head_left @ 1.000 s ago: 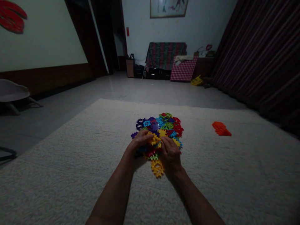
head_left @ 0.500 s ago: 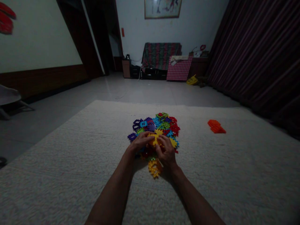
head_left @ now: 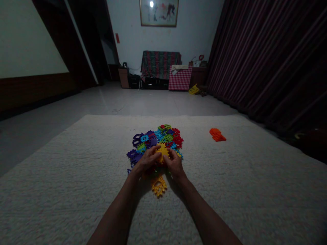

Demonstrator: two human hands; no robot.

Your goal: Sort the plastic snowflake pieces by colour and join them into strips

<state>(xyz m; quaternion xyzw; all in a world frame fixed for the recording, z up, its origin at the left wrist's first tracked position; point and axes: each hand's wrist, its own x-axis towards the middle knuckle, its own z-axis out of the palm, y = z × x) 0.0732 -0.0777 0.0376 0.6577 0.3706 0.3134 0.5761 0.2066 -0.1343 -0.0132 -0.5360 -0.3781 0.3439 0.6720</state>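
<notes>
Between my two hands is a bunch of yellow interlocking toy pieces [head_left: 162, 152] with toothed edges, held just over a colourful pile. My left hand [head_left: 149, 158] grips its left side, thumb on the face. On the right side, my right hand [head_left: 174, 163] has its thumb and fingers closed on it. Under and behind the hands lies the pile of toothed plastic pieces [head_left: 167, 138] in purple, blue, green and red. Nearer to me, a yellow-orange toothed piece [head_left: 159, 186] lies on the mat between my forearms. My hands hide part of the pile.
A pale textured mat [head_left: 242, 190] covers the floor. To the right of the pile sits a group of orange pieces [head_left: 217, 134]. Farther back are a cloth-covered cabinet [head_left: 160, 64], a red checked cloth [head_left: 180, 78] and a yellow object [head_left: 194, 89]. Dark curtains [head_left: 245, 51] hang at right.
The camera view has turned rightward, so the scene sits farther left. Both hands still hold the yellow pieces, which now appear more upright and closer together.
</notes>
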